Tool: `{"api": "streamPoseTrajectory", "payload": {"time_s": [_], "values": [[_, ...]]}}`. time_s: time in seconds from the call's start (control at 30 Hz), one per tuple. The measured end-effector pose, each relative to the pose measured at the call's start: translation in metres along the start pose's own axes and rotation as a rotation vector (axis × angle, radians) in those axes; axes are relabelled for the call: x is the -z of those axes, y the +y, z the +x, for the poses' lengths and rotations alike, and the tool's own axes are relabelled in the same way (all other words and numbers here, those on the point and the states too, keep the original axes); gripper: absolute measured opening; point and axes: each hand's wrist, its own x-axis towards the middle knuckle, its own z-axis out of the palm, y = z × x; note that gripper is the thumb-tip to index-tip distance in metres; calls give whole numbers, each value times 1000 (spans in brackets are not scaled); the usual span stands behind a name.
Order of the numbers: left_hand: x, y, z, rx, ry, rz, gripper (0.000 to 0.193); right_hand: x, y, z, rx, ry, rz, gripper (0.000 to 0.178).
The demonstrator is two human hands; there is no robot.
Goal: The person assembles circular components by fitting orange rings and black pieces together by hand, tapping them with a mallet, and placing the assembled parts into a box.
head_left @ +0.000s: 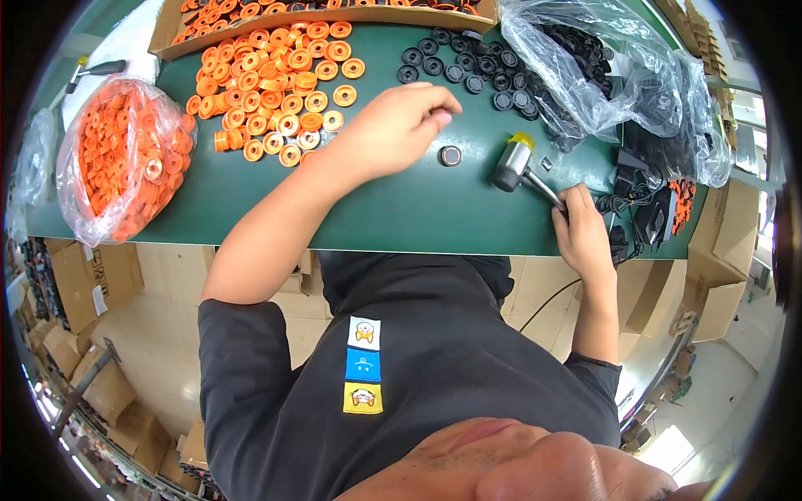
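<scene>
My right hand [582, 230] is wrapped round the handle of a mallet [511, 164], which has a yellow face and a black face on a metal head. Over the middle of the table hangs my left hand [397, 129], its forefinger bent and the thumb a little apart, with nothing visible between them. Just below its fingertips a small round black part [451, 156] lies on the green table [401, 217]. Loose black round caps [468, 65] are scattered beyond the fingers. Left of that hand spreads a heap of orange wheel-shaped rings [271, 83].
A clear bag of orange parts [125, 159] sits at left, near a hammer-like tool [98, 70]. A cardboard tray [334, 18] of parts lines the far edge. At right are a clear plastic bag [576, 92] with black parts, coiled black cables [631, 200] and a cardboard box [723, 250].
</scene>
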Motion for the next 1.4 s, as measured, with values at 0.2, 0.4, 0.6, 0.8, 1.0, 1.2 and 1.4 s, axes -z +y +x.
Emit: {"api": "streamPoseTrajectory", "payload": {"time_s": [0.2, 0.4, 0.6, 0.8, 1.0, 1.2, 1.4], "values": [[5, -2, 3, 240, -22, -221, 24, 18, -40, 0, -191, -241, 436, 14], [3, -7, 3, 218, -1, -236, 24, 12, -69, 6, 26, -180, 201, 14], [6, -2, 3, 208, -2, -237, 24, -4, -74, 2, 46, -78, 7, 13], [4, -9, 4, 179, 27, -238, 31, 7, -86, 5, 15, -58, 75, 13], [4, -14, 6, 185, 51, -324, 36, -11, -83, 9, 48, -136, -20, 13], [5, -15, 6, 165, 66, -284, 36, 3, -95, 1, 41, -68, 58, 16], [4, -15, 5, 178, 41, -248, 34, -13, -87, 1, 54, -126, -36, 14]]}}
